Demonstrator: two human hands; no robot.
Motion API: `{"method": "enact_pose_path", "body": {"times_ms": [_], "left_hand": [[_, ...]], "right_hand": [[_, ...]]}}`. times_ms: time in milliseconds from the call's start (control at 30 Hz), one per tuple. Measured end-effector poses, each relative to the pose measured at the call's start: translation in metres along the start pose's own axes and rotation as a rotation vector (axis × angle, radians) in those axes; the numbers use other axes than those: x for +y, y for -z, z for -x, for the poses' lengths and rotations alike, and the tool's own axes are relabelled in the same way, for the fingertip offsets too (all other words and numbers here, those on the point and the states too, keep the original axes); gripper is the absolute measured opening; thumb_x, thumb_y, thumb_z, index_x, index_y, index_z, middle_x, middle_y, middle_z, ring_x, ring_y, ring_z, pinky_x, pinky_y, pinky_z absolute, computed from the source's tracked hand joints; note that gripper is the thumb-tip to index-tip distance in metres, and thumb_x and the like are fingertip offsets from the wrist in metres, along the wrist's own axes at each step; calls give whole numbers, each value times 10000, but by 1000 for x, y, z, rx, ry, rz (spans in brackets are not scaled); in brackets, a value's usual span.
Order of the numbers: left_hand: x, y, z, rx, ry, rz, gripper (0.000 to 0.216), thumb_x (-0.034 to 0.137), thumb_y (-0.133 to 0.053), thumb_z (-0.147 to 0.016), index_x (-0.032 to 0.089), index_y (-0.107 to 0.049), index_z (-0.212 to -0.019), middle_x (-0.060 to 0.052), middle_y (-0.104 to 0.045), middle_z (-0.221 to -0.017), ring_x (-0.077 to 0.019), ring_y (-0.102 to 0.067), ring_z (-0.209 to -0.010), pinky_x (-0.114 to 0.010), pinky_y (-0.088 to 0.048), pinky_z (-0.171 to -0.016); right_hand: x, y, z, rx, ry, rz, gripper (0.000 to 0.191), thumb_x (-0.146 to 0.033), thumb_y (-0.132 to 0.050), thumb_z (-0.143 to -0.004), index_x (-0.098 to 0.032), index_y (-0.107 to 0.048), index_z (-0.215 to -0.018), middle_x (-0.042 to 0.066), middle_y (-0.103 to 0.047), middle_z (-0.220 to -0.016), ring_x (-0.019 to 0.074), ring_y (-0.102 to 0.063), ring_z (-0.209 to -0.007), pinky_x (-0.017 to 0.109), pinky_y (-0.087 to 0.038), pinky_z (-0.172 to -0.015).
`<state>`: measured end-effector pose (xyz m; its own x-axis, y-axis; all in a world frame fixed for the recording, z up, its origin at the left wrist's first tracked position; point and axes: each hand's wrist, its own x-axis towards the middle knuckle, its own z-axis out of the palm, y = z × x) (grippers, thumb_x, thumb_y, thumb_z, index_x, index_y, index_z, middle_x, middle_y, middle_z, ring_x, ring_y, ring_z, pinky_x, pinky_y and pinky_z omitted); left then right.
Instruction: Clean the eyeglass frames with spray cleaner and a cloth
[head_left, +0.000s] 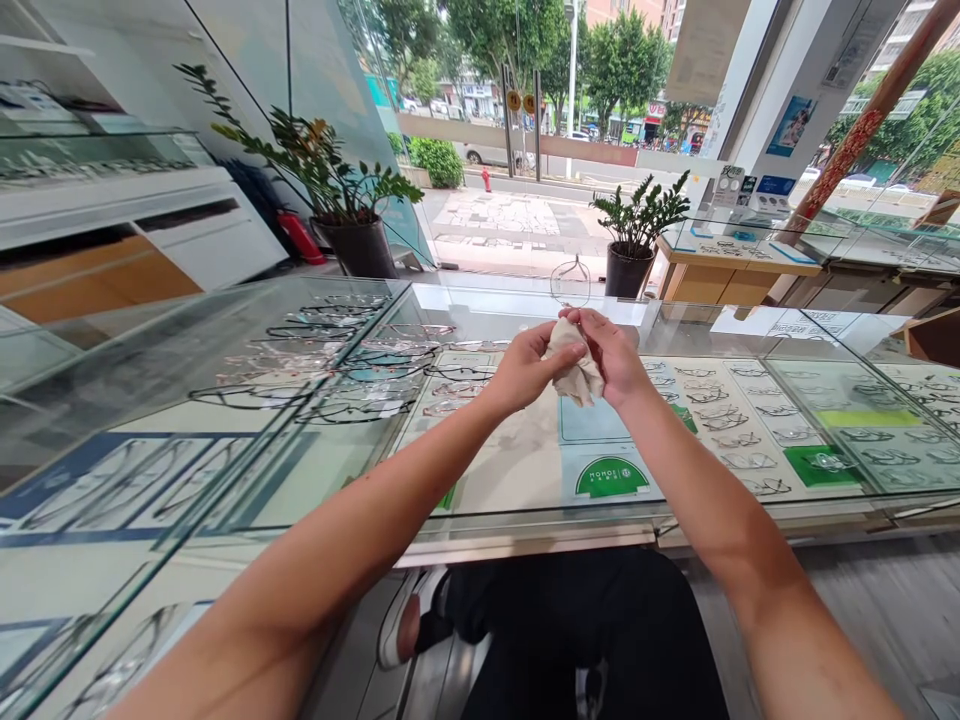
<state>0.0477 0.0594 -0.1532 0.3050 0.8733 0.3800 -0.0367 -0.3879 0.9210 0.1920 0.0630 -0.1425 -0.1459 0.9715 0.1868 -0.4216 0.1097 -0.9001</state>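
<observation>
My left hand [525, 368] and my right hand [613, 352] meet over the glass counter, both closed. Between them is a crumpled cream-coloured cloth [577, 378], with my left thumb pressed on it. A thin-rimmed pair of eyeglasses [571, 284] sticks up beyond my fingertips, one lens showing. The right fingers close around the frame's near part and the cloth. The rest of the eyeglasses is hidden by the hands and cloth.
The glass display counter [510, 490] holds rows of glasses on trays. Several dark-framed glasses [367, 405] lie to the left. Potted plants [356, 235] stand behind the counter. A red fire extinguisher [300, 236] is at the left, and a wooden cabinet [720, 280] at the right.
</observation>
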Motion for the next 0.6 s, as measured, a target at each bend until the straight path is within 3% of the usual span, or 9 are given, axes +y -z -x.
{"method": "enact_pose_path", "body": {"times_ms": [100,300,467,533,600], "left_hand": [[-2,3,-1,10,-24,21,588,701,-735,-780,162,-660,-1003,-13,-644,-784,-133,-542,-693,-250,-448,-623],[3,7,-1,-150,53,110,597,593,-834,-732,158,-620,-1082,-15,-647,-844,-137,-583,-719,-247,-482,-639],[6,4,0,-84,32,80,558,573,-830,-733,159,-614,-1037,4,-622,-798,-116,-538,-669,-236,-446,-599],[5,3,-1,-33,5,48,520,602,-798,-762,171,-603,-977,14,-601,-759,-110,-512,-647,-236,-434,-589],[4,3,-3,10,-25,22,503,635,-763,-789,181,-579,-905,23,-572,-719,-107,-489,-627,-239,-423,-575]], "right_hand": [[2,2,-2,-26,6,27,380,-591,-806,-746,-246,-663,-816,34,-713,-998,191,-683,-968,298,-606,-817],[7,7,-5,-21,45,11,365,-570,-795,-750,-244,-645,-815,25,-688,-950,186,-669,-939,301,-589,-788],[3,10,-8,-30,-4,-19,324,-503,-802,-735,-236,-662,-854,21,-669,-906,171,-630,-853,286,-559,-722],[-9,8,-1,66,77,19,255,-430,-776,-751,-245,-636,-858,11,-646,-884,160,-608,-822,272,-536,-702],[-27,-2,18,187,299,128,163,-336,-733,-785,-261,-592,-818,-4,-617,-852,151,-591,-805,261,-520,-711]]}}
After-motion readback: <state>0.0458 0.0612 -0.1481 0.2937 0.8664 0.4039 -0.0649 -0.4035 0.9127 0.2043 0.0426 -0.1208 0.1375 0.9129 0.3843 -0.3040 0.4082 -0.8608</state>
